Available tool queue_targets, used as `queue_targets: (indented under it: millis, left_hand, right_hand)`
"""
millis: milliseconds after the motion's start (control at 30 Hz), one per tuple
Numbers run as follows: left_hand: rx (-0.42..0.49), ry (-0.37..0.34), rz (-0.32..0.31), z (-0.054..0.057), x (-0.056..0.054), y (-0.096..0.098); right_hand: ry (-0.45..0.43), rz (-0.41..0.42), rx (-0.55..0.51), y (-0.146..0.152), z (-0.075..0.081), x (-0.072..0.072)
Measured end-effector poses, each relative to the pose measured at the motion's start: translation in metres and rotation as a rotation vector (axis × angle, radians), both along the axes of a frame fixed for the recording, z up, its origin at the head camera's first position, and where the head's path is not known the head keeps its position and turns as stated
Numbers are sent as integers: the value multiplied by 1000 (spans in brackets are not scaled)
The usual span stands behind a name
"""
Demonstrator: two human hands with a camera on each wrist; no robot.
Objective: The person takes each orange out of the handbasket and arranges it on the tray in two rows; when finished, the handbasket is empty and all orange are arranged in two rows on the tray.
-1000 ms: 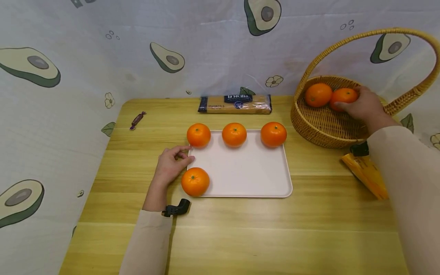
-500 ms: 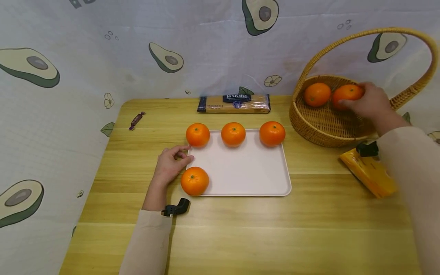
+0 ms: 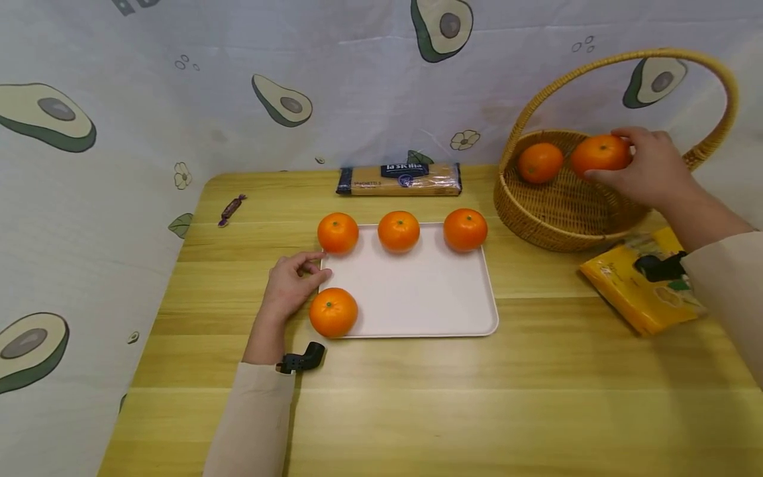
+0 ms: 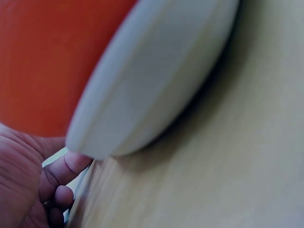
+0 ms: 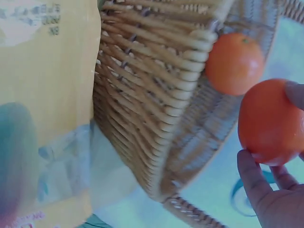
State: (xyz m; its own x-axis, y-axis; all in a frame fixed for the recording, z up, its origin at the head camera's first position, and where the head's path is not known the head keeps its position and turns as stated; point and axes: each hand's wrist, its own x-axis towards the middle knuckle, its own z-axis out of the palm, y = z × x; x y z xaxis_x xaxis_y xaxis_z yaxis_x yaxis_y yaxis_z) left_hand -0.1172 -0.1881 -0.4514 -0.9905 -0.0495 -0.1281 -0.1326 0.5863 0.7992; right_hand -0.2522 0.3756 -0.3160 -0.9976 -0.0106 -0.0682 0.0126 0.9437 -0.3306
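In the head view my right hand (image 3: 652, 165) holds an orange (image 3: 599, 154), raised over the basket's right part. The right wrist view shows thumb and fingers round that orange (image 5: 271, 122). Another orange (image 3: 540, 163) lies inside the wicker basket (image 3: 536, 222). My left hand (image 3: 292, 283) pinches the left rim of the white tray (image 3: 423, 291) between thumb and curled fingers. Along the tray's far edge sit three oranges, at left (image 3: 338, 233), middle (image 3: 399, 232) and right (image 3: 465, 230). One more orange (image 3: 333, 313) occupies the near left corner, close beside the left hand.
The basket's tall handle (image 3: 626, 58) arches over the right hand's side. A yellow packet (image 3: 644, 285) lies in front of the basket, under the right wrist. Behind the tray is a spaghetti pack (image 3: 399, 180). A wrapped candy (image 3: 232, 211) lies at the far left of the wooden table (image 3: 405, 411).
My right hand has lifted the orange up from the basket's bottom and moved slightly up and right. More of the yellow packet shows. The left hand keeps its place at the tray.
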Motion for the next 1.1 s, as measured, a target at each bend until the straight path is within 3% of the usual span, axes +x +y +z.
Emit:
queue_targets:
  millis: [600,833,1100]
  left_hand:
    - [-1,-9,10,-1,-1,0]
    - [9,-14,11,-1,-1,1]
    - [10,-19,13,-1,-1,0]
  right_hand:
    - [104,184,-49,-61,34,65]
    - [120,284,-78,-94,34,87]
    - [62,422,-87,-131,21,114]
